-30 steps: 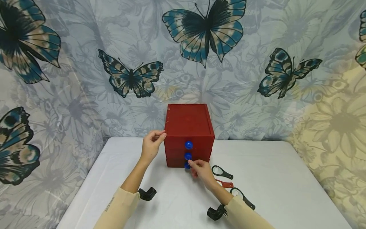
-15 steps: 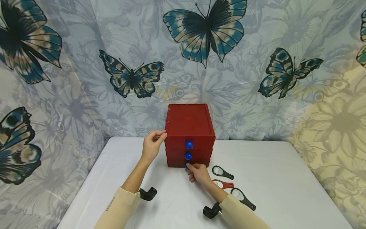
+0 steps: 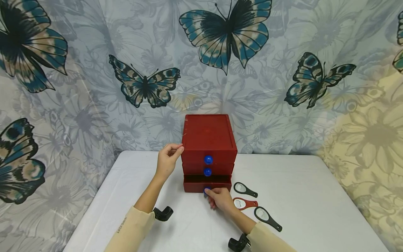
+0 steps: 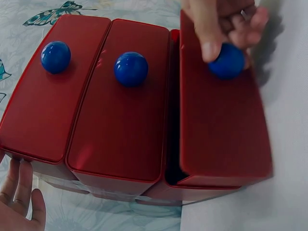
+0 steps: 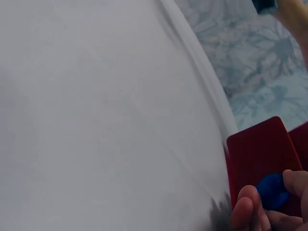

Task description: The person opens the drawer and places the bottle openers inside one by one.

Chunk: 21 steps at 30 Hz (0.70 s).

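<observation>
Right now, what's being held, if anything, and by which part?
Your right grip pinches the bottom drawer by its blue knob; the left grip merely touches the red cabinet.

Thumb and fingers of the right hand [image 3: 221, 200] cover part of the round blue plastic knob [image 4: 227, 62] between them. Just beyond that hand, the inside of the red rectangular plastic drawer [image 3: 193, 188] is too dark to tell whether it holds anything. The right wrist view crops this hand at the right and bottom edges; a dark thing [image 5: 264, 5] well beyond the hand is blurred and cut off at the top. The left wrist view cuts the left hand [image 3: 167, 161] at the left and bottom edges. Back along that hand's arm, lettering [image 3: 121, 224] on the beige fabric sleeve [image 3: 135, 225] is too small to read surely.
</observation>
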Motion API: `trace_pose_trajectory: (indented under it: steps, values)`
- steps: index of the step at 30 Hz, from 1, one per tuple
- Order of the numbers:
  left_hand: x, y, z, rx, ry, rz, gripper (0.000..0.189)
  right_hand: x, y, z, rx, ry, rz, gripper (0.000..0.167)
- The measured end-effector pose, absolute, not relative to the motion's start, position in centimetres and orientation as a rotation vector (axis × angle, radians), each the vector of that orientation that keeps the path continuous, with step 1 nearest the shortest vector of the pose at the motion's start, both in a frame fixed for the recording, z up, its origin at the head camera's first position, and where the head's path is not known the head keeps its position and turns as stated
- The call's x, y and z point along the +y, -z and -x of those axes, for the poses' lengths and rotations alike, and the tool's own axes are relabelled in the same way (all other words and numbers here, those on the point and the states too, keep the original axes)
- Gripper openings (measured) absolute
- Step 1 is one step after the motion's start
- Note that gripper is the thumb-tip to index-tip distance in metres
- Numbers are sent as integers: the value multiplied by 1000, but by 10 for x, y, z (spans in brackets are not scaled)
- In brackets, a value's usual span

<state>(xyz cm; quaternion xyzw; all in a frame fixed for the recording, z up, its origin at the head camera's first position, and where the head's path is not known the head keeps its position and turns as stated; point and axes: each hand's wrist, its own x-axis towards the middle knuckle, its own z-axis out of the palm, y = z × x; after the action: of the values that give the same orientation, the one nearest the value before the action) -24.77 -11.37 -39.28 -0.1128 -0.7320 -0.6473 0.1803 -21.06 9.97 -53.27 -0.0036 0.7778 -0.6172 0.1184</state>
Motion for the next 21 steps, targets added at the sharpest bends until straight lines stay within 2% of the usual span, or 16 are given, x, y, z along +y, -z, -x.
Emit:
trace_pose_trajectory:
  steps: [13, 21]
  values:
    - [-114, 395, 249, -2046, 1837, 320, 18, 109, 530, 156, 2270, 1648, 134, 42]
    - [-112, 395, 248, -2047, 1830, 311, 19, 113, 530, 137, 2217, 1623, 116, 40]
